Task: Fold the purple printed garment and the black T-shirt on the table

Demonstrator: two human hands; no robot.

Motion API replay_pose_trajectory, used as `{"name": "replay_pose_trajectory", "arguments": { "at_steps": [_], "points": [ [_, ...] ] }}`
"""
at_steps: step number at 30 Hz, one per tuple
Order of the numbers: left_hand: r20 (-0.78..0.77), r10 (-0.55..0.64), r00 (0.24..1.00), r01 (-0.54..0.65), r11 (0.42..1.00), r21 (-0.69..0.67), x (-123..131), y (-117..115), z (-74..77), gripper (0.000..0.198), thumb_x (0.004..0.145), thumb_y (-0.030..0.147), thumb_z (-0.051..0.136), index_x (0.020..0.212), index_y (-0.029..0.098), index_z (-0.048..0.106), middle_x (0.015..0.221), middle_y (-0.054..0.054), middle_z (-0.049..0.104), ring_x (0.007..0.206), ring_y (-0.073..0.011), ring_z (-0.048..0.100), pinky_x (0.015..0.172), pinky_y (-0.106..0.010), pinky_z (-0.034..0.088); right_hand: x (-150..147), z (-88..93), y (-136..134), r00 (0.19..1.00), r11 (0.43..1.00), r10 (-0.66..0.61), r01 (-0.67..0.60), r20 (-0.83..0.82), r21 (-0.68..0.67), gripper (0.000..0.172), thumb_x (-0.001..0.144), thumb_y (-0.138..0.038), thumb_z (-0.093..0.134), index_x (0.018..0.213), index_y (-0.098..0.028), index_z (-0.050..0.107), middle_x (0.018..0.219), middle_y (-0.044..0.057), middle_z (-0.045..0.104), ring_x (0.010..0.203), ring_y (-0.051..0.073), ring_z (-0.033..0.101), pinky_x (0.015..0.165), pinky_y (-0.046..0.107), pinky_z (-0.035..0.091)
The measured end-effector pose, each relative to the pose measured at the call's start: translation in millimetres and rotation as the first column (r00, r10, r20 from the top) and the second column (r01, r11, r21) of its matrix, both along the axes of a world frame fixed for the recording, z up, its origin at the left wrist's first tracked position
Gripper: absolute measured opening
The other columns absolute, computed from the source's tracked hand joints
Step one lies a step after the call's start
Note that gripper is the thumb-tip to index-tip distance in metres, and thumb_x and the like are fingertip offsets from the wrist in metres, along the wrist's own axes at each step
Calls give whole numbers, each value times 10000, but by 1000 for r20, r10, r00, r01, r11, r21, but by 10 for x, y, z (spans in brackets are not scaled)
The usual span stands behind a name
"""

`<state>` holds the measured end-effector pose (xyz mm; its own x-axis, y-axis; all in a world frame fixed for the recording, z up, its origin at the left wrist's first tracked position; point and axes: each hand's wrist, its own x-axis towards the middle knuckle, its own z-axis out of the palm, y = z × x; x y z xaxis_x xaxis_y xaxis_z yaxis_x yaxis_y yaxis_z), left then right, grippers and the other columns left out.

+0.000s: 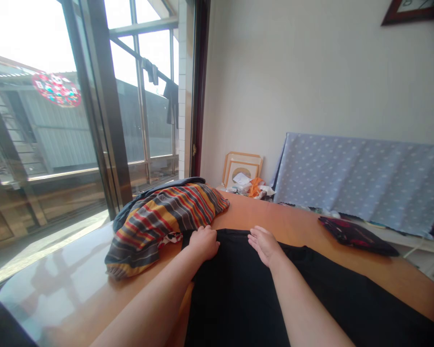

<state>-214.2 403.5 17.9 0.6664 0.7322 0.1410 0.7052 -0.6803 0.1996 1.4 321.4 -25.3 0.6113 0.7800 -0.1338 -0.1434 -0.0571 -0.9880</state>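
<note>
A pair of black trousers (235,289) lies spread on the table, the waistband at the far end and the cloth running toward me and off to the right. At the waistband's left corner, my left hand (204,242) has its fingers curled down over the cloth, gripping it. My right hand (263,245) rests on the waistband farther right, fingers stretched out and lying flat, holding nothing. Just left of the trousers sits a heap of clothes with a striped garment (169,212) in red, yellow and grey on top.
The orange-brown table (282,217) reaches the window side. A folded dark garment (354,236) lies on its right part. Behind stand wooden frames (242,166), crumpled papers (256,187) and a blue dotted cloth (354,178) draped over something. A glass door (47,120) is at left.
</note>
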Motion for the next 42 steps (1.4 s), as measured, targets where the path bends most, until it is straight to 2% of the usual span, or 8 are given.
{"name": "replay_pose_trajectory", "arguments": {
  "at_steps": [4, 8, 14, 25, 30, 35, 38, 42],
  "points": [
    [35, -50, 998, 49, 998, 29, 274, -87, -2, 324, 894, 381, 495, 1050, 186, 701, 1150, -179, 616, 1114, -356, 560, 938, -482, 419, 29, -81, 37, 999, 998, 18, -15, -51, 63, 619, 819, -354, 629, 1395, -223, 444, 1404, 162, 548, 1243, 254, 594, 1015, 408, 514],
    [84, -151, 985, 151, 988, 10, 452, -225, -141, 370, 924, 456, 443, 1087, 218, 675, 1198, -154, 607, 1149, -339, 546, 965, -486, 399, 67, -97, 51, 994, 996, -23, 31, -105, 78, 598, 801, -365, 654, 1352, -222, 472, 1370, 158, 576, 1243, 252, 593, 1018, 402, 513],
    [120, -150, 981, 147, 989, 29, 391, -239, -336, 443, 935, 485, 410, 1267, 251, 585, 1355, -125, 551, 1281, -316, 463, 1047, -473, 338, 262, 45, -22, 971, 968, -164, 192, -171, 161, 393, 846, -397, 566, 1189, -207, 540, 1277, 159, 629, 1191, 230, 626, 992, 372, 539],
    [68, -140, 988, 135, 988, 69, 404, -215, -371, 516, 941, 527, 342, 1341, 272, 545, 1426, -88, 521, 1322, -300, 435, 1071, -468, 330, 740, 271, -373, 828, 818, -493, 546, -268, 181, 194, 775, -304, 582, 927, -189, 544, 931, 83, 698, 931, 183, 709, 814, 302, 611],
    [66, -148, 987, 144, 988, 58, 403, -181, -372, 518, 941, 533, 342, 1340, 273, 544, 1438, -94, 512, 1345, -302, 416, 1074, -466, 323, 1049, 285, -810, 784, 766, -606, 621, -132, 169, 243, 717, -297, 624, 922, -176, 576, 905, 80, 705, 847, 181, 718, 717, 265, 606],
    [22, -136, 990, 135, 990, 40, 487, -154, -318, 461, 908, 511, 423, 1253, 255, 593, 1339, -123, 565, 1266, -321, 482, 1015, -483, 372, 1365, 232, -1379, 721, 735, -678, 666, 147, 126, 318, 707, -333, 633, 984, -177, 634, 906, 70, 710, 824, 178, 699, 604, 212, 543],
    [45, -110, 993, 109, 994, 29, 637, -198, -246, 379, 876, 480, 491, 1129, 241, 640, 1257, -136, 605, 1232, -326, 510, 1010, -472, 379, 1475, 171, -1600, 730, 779, -602, 627, 323, 34, 282, 709, -346, 629, 929, -177, 678, 820, 61, 714, 684, 169, 667, 504, 212, 470],
    [111, -31, 993, 41, 996, -84, 959, -266, -178, 305, 879, 409, 499, 1108, 258, 632, 1201, -112, 664, 1156, -298, 590, 952, -411, 436, 1533, 107, -1627, 777, 842, -412, 525, 476, -128, 202, 735, -328, 599, 829, -180, 699, 681, 41, 693, 543, 145, 605, 475, 215, 421]
  ]
}}
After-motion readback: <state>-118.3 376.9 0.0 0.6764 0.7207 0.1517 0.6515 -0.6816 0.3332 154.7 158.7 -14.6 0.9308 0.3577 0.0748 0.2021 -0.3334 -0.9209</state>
